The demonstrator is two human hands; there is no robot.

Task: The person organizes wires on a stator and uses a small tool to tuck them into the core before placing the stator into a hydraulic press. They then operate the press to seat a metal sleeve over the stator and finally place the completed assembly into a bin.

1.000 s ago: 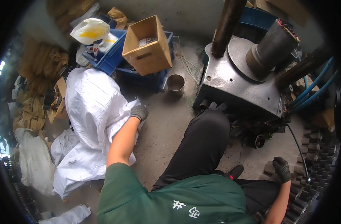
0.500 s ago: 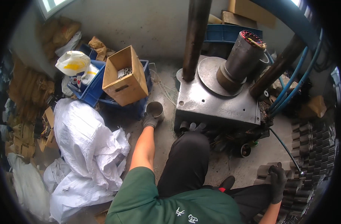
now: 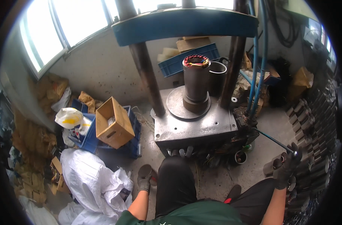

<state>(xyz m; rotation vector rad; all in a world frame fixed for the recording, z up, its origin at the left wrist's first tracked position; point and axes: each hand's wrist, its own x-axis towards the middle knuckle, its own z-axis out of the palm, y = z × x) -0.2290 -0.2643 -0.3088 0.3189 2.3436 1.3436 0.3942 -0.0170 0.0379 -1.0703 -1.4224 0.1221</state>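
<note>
My left hand (image 3: 143, 182), in a grey glove, is low beside my left knee, its fingers closed around a dark metal sleeve (image 3: 145, 169) that it partly covers. Over at the right, my right hand (image 3: 287, 167) wears a dark glove and closes on the end of a thin lever (image 3: 274, 140) running out from the press. On the press's steel bed (image 3: 195, 131), a dark upright cylinder (image 3: 195, 80) stands on a round plate (image 3: 174, 107). A ring of red, black and yellow wires (image 3: 196, 61) shows at its top.
A blue crossbeam (image 3: 186, 28) spans the press columns. Blue crates (image 3: 135, 140) and a cardboard box (image 3: 116, 129) stand left, above white sacks (image 3: 88, 174). Many metal sleeves (image 3: 311, 146) are stacked at far right. A small pot (image 3: 240, 157) sits by the press base.
The view has tilted up and shifted. My left hand has drawn back toward my knee with the metal sleeve from the floor by the crates. My right hand has come onto the lever's end.
</note>
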